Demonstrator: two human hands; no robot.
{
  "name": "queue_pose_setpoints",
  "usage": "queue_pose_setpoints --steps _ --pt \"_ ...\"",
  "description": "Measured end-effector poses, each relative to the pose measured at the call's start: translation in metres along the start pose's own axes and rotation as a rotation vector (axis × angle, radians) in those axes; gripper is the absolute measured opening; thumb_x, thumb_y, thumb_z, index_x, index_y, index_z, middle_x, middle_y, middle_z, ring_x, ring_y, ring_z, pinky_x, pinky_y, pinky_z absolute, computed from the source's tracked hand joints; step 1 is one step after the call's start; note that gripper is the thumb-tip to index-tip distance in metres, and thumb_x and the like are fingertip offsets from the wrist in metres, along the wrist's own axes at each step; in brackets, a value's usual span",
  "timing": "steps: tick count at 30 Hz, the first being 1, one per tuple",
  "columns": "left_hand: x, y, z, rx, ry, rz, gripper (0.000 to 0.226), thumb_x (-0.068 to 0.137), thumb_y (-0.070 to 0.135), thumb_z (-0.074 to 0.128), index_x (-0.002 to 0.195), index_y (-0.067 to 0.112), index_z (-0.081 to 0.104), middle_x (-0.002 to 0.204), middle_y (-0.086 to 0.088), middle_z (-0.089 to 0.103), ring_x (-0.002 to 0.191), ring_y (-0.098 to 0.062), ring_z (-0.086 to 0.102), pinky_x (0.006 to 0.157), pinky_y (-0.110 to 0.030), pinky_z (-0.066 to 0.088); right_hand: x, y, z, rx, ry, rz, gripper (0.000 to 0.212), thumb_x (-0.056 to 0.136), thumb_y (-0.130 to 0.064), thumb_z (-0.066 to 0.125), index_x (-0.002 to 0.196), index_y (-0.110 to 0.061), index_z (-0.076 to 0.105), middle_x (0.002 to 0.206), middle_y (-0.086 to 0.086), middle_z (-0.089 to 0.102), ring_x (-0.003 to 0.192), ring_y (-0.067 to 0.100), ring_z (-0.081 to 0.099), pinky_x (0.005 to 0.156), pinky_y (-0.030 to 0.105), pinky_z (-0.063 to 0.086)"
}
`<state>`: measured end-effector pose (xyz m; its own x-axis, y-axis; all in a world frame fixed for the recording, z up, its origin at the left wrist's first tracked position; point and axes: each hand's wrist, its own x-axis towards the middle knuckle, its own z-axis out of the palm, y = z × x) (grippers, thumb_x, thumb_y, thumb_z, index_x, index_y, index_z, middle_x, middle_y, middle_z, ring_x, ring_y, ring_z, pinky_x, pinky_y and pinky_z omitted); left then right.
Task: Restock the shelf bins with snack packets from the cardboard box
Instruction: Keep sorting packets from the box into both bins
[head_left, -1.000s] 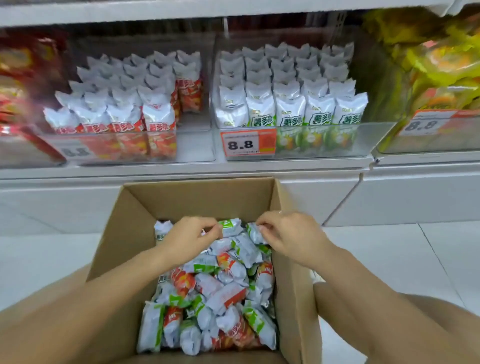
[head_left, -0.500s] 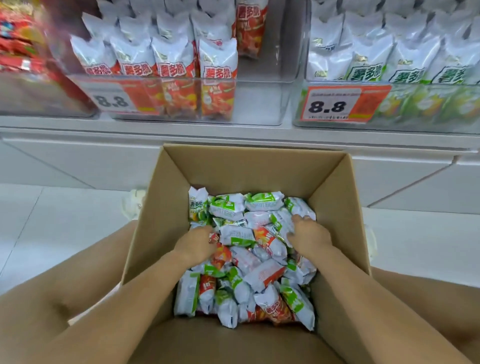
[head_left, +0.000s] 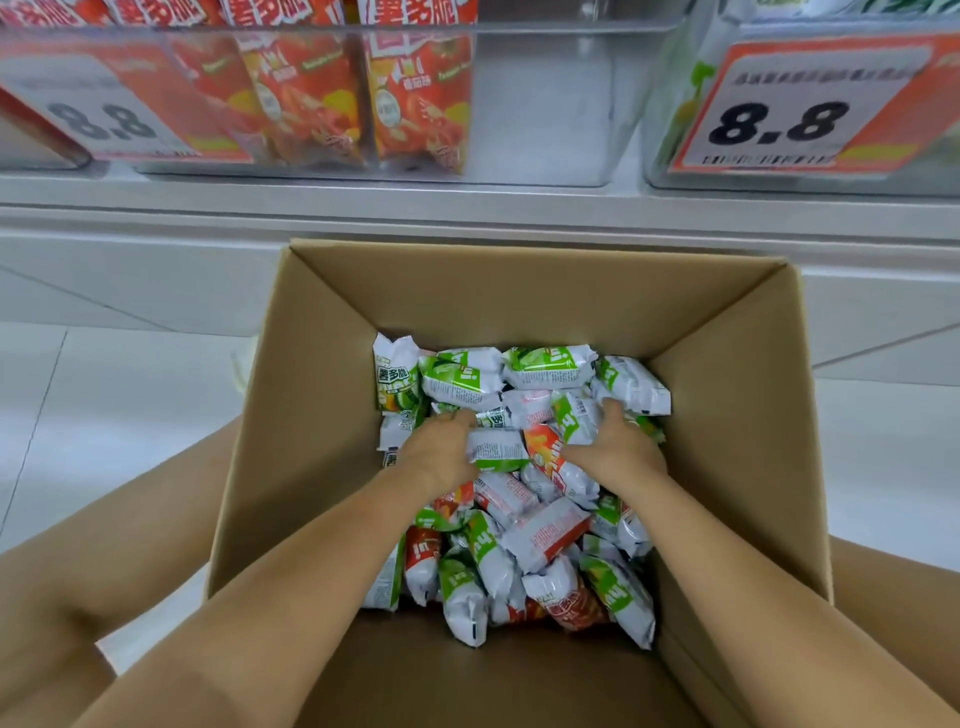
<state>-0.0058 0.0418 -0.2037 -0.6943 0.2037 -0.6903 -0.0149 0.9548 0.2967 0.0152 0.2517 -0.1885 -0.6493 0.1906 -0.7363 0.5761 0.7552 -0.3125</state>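
An open cardboard box (head_left: 519, 291) stands on the floor and holds a heap of small snack packets (head_left: 540, 540), some green and white, some red and white. Both my hands are down in the heap. My left hand (head_left: 441, 449) lies on the packets with its fingers curled round a green and white packet (head_left: 496, 449). My right hand (head_left: 621, 447) reaches into the pile on the right, its fingers buried among green packets (head_left: 574, 415). Above, a clear shelf bin (head_left: 540, 93) holds upright red packets (head_left: 415, 104); a second bin (head_left: 670, 104) with green packets is at the right.
Orange price cards reading 8.8 hang on the left bin (head_left: 104, 119) and the right bin (head_left: 784, 124). The white shelf ledge (head_left: 467, 208) runs just beyond the box. My bare legs flank the box, over white floor tiles (head_left: 104, 395).
The view has dropped and closed in on the box. Both hands went from the top of the pile deeper into the packets, and the left now grips a green packet.
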Motion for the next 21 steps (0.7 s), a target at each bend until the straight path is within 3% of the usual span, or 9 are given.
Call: queue_pose_setpoints --steps 5,8,9,10,12,14,16,18,21 --pt "-0.014 0.007 -0.014 -0.322 0.1 -0.02 0.051 0.079 0.028 0.071 0.125 0.018 0.049 0.113 -0.004 0.052 0.094 -0.022 0.055 0.067 -0.026 0.042 -0.014 -0.016 -0.011 0.6 -0.243 0.121 0.061 0.088 -0.027 0.056 0.143 -0.014 0.033 0.14 0.009 0.043 0.093 0.02 0.045 0.078 0.032 0.04" --pt "-0.029 0.013 -0.033 -0.584 0.159 -0.045 0.031 0.086 0.025 0.065 0.115 0.018 0.056 0.104 -0.004 0.057 0.087 -0.018 0.055 0.068 -0.025 0.041 -0.033 -0.022 -0.024 0.848 -0.348 0.086 0.045 0.078 -0.029 0.058 0.119 -0.011 0.051 0.148 0.002 0.026 0.086 0.02 0.039 0.069 0.032 0.037" --pt "-0.035 0.016 -0.042 -0.683 0.161 -0.033 0.022 0.088 0.025 0.063 0.109 0.02 0.058 0.105 -0.003 0.058 0.084 -0.016 0.055 0.069 -0.025 0.042 -0.041 -0.024 -0.031 0.907 -0.376 0.058 0.042 0.073 -0.03 0.06 0.111 -0.015 0.051 0.105 -0.005 0.019 0.084 0.019 0.039 0.068 0.031 0.038" --pt "-0.041 0.019 -0.051 -0.771 0.162 -0.015 0.011 0.09 0.025 0.061 0.101 0.022 0.06 0.103 -0.001 0.059 0.081 -0.013 0.056 0.068 -0.026 0.043 -0.049 -0.026 -0.04 0.948 -0.395 0.024 0.04 0.07 -0.029 0.06 0.106 -0.017 0.05 0.105 0.001 0.048 0.08 0.018 0.041 0.067 0.03 0.039" --pt "-0.057 0.03 -0.07 -0.912 0.166 0.011 0.006 0.094 0.023 0.056 0.09 0.023 0.06 0.085 0.001 0.055 0.071 -0.012 0.053 0.059 -0.025 0.039 -0.066 -0.03 -0.061 1.022 -0.423 -0.07 0.029 0.064 -0.025 0.055 0.091 -0.016 0.051 0.089 0.001 0.049 0.07 0.017 0.046 0.061 0.028 0.04" --pt "-0.074 0.041 -0.088 -1.019 0.173 0.028 0.012 0.095 0.024 0.053 0.099 0.018 0.063 0.071 0.001 0.047 0.061 -0.012 0.045 0.053 -0.023 0.034 -0.083 -0.031 -0.084 1.12 -0.467 -0.166 0.02 0.066 -0.017 0.051 0.084 -0.01 0.055 0.08 0.005 0.06 0.064 0.019 0.057 0.058 0.025 0.047" --pt "-0.091 0.054 -0.103 -1.131 0.173 0.083 0.022 0.086 0.033 0.06 0.099 0.015 0.063 0.067 0.0 0.041 0.056 -0.013 0.037 0.047 -0.021 0.031 -0.1 -0.029 -0.11 1.209 -0.516 -0.248 0.035 0.065 -0.011 0.053 0.097 0.001 0.059 0.089 0.015 0.065 0.076 0.026 0.063 0.066 0.03 0.054" --pt "-0.107 0.066 -0.114 -1.242 0.173 0.138 0.025 0.073 0.04 0.062 0.088 0.02 0.061 0.071 -0.002 0.038 0.056 -0.015 0.035 0.046 -0.023 0.031 -0.121 -0.026 -0.134 1.244 -0.539 -0.318 0.061 0.053 -0.014 0.069 0.11 0.004 0.059 0.098 0.019 0.064 0.084 0.031 0.064 0.073 0.035 0.055" --pt "-0.126 0.086 -0.129 -1.358 0.123 0.193 0.023 0.081 0.042 0.058 0.09 0.021 0.058 0.089 -0.014 0.044 0.066 -0.02 0.042 0.045 -0.024 0.036 -0.149 -0.023 -0.165 1.324 -0.571 -0.441 0.07 0.039 -0.032 0.092 0.1 -0.003 0.072 0.098 0.017 0.069 0.081 0.028 0.069 0.073 0.035 0.058"
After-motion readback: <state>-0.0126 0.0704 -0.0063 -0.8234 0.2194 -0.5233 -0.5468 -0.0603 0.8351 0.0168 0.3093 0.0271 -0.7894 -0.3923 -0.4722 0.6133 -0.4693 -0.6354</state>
